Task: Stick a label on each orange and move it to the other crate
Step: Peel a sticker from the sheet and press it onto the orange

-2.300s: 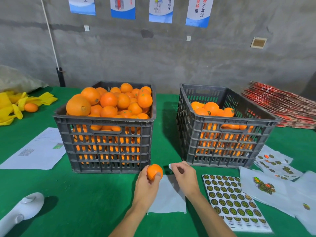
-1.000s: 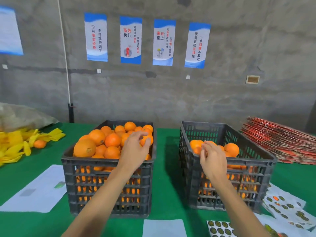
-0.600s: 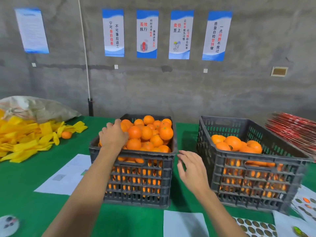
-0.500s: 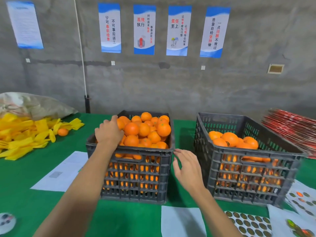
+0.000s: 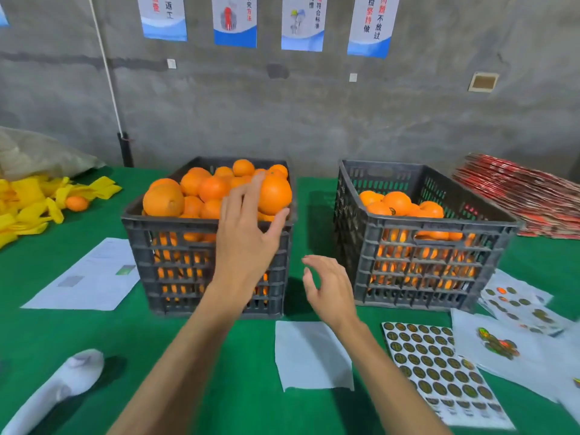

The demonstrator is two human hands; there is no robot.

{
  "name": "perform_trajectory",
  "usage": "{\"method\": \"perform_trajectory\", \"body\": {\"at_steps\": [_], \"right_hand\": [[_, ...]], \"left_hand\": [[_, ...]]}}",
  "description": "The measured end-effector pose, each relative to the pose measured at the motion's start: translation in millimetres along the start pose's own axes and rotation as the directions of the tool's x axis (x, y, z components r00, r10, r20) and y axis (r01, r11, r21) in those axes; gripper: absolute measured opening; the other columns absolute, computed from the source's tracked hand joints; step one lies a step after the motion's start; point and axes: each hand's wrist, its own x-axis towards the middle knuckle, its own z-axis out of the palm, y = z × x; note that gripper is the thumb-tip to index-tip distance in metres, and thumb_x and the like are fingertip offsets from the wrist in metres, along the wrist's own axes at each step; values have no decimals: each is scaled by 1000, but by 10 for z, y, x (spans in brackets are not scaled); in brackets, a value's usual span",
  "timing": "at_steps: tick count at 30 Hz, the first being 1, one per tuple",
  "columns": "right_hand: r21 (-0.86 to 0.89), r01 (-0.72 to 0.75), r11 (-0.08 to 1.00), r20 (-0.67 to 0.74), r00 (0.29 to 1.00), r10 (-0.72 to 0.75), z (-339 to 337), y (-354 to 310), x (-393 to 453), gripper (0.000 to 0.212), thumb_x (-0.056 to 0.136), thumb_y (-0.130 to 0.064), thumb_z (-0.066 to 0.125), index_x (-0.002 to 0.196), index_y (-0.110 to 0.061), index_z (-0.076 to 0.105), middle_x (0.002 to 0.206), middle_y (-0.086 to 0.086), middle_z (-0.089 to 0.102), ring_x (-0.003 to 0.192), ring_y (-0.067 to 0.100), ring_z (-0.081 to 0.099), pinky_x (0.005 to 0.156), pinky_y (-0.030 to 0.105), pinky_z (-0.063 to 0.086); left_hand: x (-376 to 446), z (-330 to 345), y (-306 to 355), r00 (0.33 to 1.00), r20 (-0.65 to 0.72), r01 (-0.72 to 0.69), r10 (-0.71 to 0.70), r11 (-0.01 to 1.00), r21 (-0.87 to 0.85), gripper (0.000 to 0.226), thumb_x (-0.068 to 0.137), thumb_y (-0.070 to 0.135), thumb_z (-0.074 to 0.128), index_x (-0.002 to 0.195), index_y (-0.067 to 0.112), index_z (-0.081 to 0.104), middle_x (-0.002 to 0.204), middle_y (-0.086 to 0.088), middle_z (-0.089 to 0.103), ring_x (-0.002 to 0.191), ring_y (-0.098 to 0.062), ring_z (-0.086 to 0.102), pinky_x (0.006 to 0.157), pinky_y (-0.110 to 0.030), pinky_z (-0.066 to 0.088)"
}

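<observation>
Above the left crate [image 5: 204, 230], the left hand [image 5: 248, 233] cups an orange [image 5: 274, 194]; right hand [image 5: 329, 290] open.

Rough grey concrete wall [image 5: 282, 114] is running across the back, with a darker horizontal band showing near the top. Four blue-and-white printed posters [image 5: 235, 20] are hanging in a row, tops cut off by the frame. Thin white cable [image 5: 106, 67] is dropping diagonally into a black floor-level fitting [image 5: 125, 149]. Small beige square wall plate [image 5: 483, 82] is sitting at right. Green felt-like table covering [image 5: 244, 387] is filling the foreground. Light is falling evenly, soft shadows.
</observation>
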Motion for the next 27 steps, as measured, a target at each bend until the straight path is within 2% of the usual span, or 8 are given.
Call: {"method": "perform_trajectory", "body": {"at_steps": [2,5,9,11,15,18,22,27], "right_hand": [[36,-33,999,65,997,31,35,71,-182,28,100,-15,58,125,-11,69,123,1,70,114,19,60,102,37,48],[22,-103,994,240,966,94,105,203,-423,27,102,-18,54,124,-14,69,121,-1,70,109,18,57,93,36,49],[-15,-211,977,340,918,203,162,338,-691,21,102,-15,54,117,-13,69,114,1,69,106,22,57,83,34,45],[-80,-224,971,320,917,238,119,425,-792,23,99,-14,55,117,-14,69,116,1,69,108,24,57,84,33,44],[-324,-276,905,205,913,352,-86,677,-902,36,99,-26,58,132,-12,63,132,5,64,122,26,54,106,38,42],[-499,-367,785,142,859,492,-270,855,-982,49,103,-38,50,142,-9,52,146,10,53,135,28,45,115,39,33],[-622,-509,595,138,677,723,-463,1005,-1153,76,106,-53,35,158,1,21,168,19,17,156,33,13,127,43,11],[-622,-439,648,158,741,653,-525,1055,-1246,60,110,-44,29,151,-3,41,161,14,37,153,27,27,127,39,16]], "left_hand": [[-434,116,92,999,47,10,-5,995,-104,68,95,40,73,153,22,43,136,-2,51,125,-17,50,102,-25,41],[-1041,254,82,974,183,173,-130,954,-246,67,95,47,70,152,38,36,139,11,44,119,5,50,92,-8,39],[-1603,473,-76,810,460,528,-364,793,-303,56,94,57,65,139,59,32,136,20,45,107,3,63,82,-8,47],[-1801,608,-155,704,569,626,-425,749,-215,58,94,55,66,143,46,35,137,8,51,105,0,65,83,-11,49],[-2014,816,-199,575,643,713,-506,695,-91,63,97,49,64,149,26,37,132,-3,57,106,-16,65,98,-40,52],[-2004,956,-155,519,660,777,-543,622,-99,61,100,50,59,149,21,37,128,-2,59,108,-18,63,95,-37,48],[-2008,1119,-32,497,681,823,-538,541,-173,51,102,47,56,142,22,38,120,9,56,110,-15,63,92,-32,46],[-2007,1232,36,526,661,811,-535,549,-201,40,103,41,56,136,29,36,116,20,51,102,8,55,79,-11,39]]}}
